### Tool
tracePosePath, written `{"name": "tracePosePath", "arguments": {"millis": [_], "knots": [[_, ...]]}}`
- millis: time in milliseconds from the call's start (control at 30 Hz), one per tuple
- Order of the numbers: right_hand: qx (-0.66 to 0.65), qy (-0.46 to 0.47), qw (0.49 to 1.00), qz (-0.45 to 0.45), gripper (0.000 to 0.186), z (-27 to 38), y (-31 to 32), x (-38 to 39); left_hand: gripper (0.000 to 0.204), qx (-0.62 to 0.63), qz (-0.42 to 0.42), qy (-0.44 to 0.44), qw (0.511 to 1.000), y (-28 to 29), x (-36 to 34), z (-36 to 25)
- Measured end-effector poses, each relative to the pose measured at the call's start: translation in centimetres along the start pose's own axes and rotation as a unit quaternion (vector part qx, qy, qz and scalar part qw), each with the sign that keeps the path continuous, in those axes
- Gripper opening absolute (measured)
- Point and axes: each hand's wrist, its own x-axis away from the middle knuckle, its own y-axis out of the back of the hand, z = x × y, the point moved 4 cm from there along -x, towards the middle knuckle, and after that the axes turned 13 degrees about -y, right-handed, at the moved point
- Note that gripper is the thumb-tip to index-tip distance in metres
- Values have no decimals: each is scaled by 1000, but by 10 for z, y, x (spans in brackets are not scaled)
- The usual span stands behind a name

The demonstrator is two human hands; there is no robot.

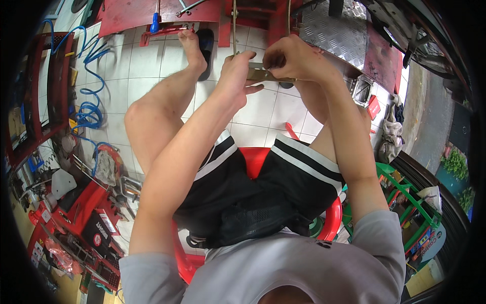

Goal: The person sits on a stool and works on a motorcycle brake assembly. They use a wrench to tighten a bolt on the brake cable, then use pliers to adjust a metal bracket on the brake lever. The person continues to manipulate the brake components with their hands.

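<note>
My left hand [235,76] is closed around the left end of a flat, olive-brown metal plate [256,74], held out in front of my knees. A long thin rod [234,28] rises from near my left hand toward the red stand, and another thin rod [288,17] shows beyond my right hand; whether they join the plate cannot be told. On the plate's right part, my right hand [291,60] has its fingertips pinched together. A small shiny bit shows at those fingertips, too small to name.
Ahead stands a red work platform [121,19] with a blue-handled screwdriver [155,23] and wrenches [191,7]. A coiled blue air hose [90,114] lies at left near red tool racks. I sit on a red plastic chair [331,220]. A green metal rack [405,195] stands at right.
</note>
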Motion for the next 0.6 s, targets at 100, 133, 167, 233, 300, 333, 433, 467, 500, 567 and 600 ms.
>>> {"name": "tracePosePath", "arguments": {"millis": [100, 133, 167, 233, 300, 333, 433, 467, 500, 567, 600], "knots": [[-8, 43, 999, 1, 18, -6, -5, -6, 52, 3, 4, -3, 1000, -2, 0, -2], [-10, 60, 998, 2, 17, -9, -7, -7, 52, 4, 10, -4, 1000, -3, 0, -3], [-7, 63, 998, 1, 17, -7, -8, -8, 52, 8, 15, -7, 1000, -2, 1, -3], [-2, 67, 998, -2, 18, -4, -10, -10, 51, 6, 12, -10, 1000, -1, -2, -2], [-2, 59, 998, 4, 18, -9, -10, -9, 51, 3, 13, -12, 1000, 0, -4, -2], [-2, 55, 998, 7, 18, -11, -11, -10, 52, 2, 13, -12, 1000, 1, -5, -2], [-6, 52, 999, 0, 19, -15, -11, -8, 53, 2, 22, -11, 1000, -3, -2, -5], [-3, 57, 998, 5, 19, -14, -10, -8, 53, 3, 25, -12, 1000, -3, -1, -6], [0, 61, 998, 10, 19, -14, -10, -9, 53, 5, 25, -14, 1000, -2, -1, -6], [10, 69, 997, 13, 19, -14, -10, -9, 53, 12, 27, -17, 999, -3, 0, -6], [17, 71, 997, 12, 19, -14, -10, -8, 52, 12, 29, -18, 999, -3, 0, -6]]}}
